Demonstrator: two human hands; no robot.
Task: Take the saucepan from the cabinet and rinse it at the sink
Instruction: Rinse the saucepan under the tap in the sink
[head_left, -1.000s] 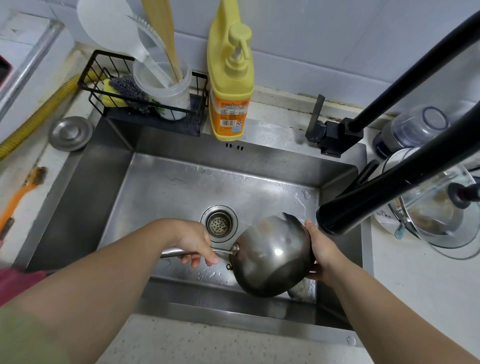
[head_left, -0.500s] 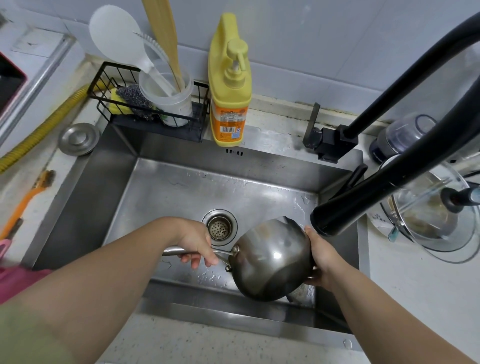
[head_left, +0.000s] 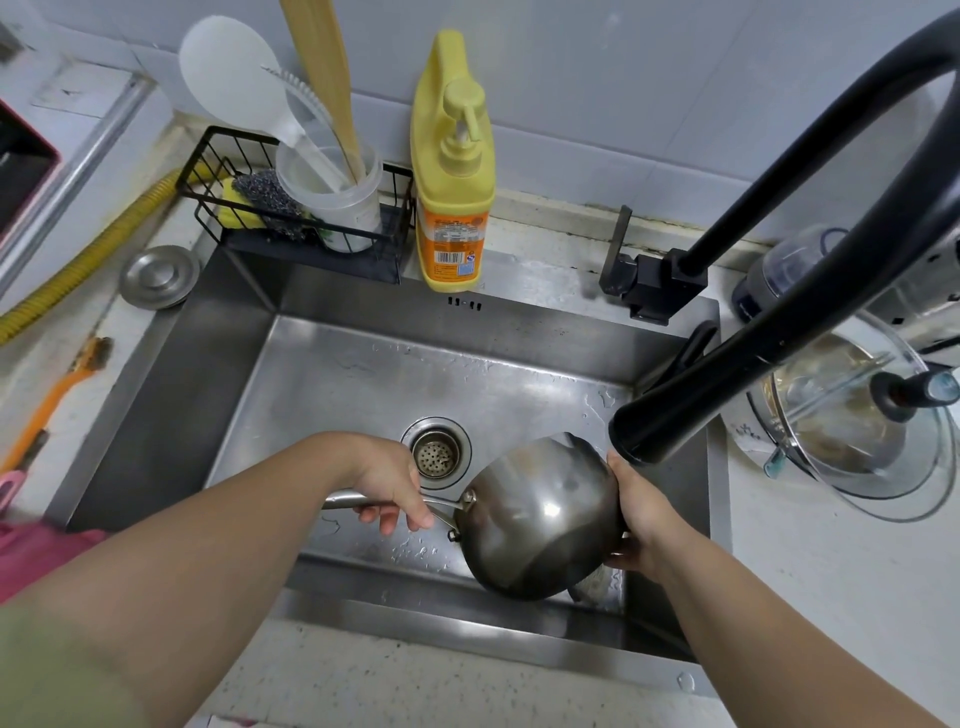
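Observation:
A small steel saucepan (head_left: 540, 525) hangs tipped on its side over the front right of the steel sink (head_left: 332, 384), its round bottom facing me. My left hand (head_left: 392, 486) is closed around its thin metal handle (head_left: 343, 501). My right hand (head_left: 636, 512) cups the pan's rim on the right side; its fingers are partly hidden behind the pan. The black faucet spout (head_left: 670, 423) ends just above and right of the pan. No water stream shows. The pan's inside is hidden.
The sink drain (head_left: 436, 454) lies just behind the handle. A yellow soap bottle (head_left: 452, 171) and a black wire rack (head_left: 296, 213) with utensil cup stand behind the sink. A glass lid (head_left: 852, 415) and pot sit right; an orange brush (head_left: 47, 405) and metal plug (head_left: 158, 275) left.
Both hands and the saucepan keep nearly the same pose. The view has shifted a little, so the sink and back wall sit slightly lower and further right in frame.

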